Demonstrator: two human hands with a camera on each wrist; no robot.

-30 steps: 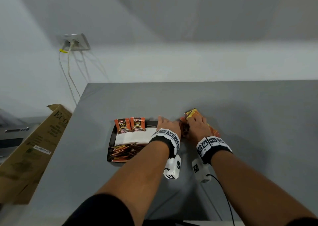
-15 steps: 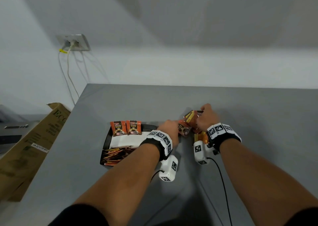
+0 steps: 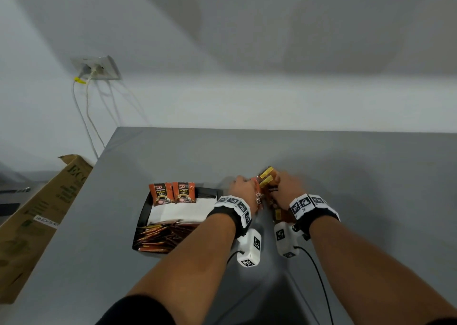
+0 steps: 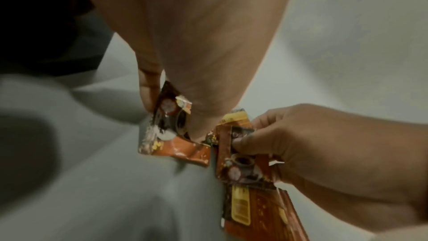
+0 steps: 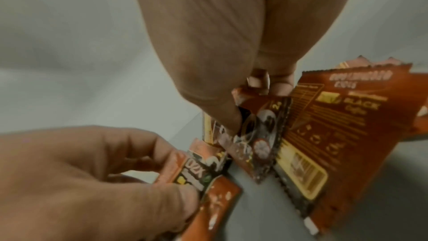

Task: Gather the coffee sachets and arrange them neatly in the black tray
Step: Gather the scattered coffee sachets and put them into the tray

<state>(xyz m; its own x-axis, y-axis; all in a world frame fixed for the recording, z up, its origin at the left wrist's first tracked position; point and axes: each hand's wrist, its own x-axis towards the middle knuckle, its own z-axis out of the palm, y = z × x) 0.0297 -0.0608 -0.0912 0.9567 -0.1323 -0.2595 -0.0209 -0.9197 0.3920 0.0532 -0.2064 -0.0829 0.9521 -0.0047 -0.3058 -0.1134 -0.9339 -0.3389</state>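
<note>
Sachets [image 3: 265, 188] | pinched between both hands | just right of tray [image 3: 146, 206]

"D2X" and "BLACK" are read on each of two upright sachets [image 3: 160, 193] [image 3: 183, 192] at the far end of the tray [image 3: 142, 216]; the smaller lines are too small to read. "D2X" is also seen on the sachet [image 5: 197, 175] pinched by the left hand [image 5: 92, 181]. "BLACK" is printed on the back of a flat sachet [image 5: 336, 126]; the rest is blurred. "ECO" is made out on the carton [image 3: 44, 213]; its white label [image 3: 47, 224] is illegible. Square black-and-white markers are borne on both wristbands [image 3: 235, 204] [image 3: 306, 203].
</note>
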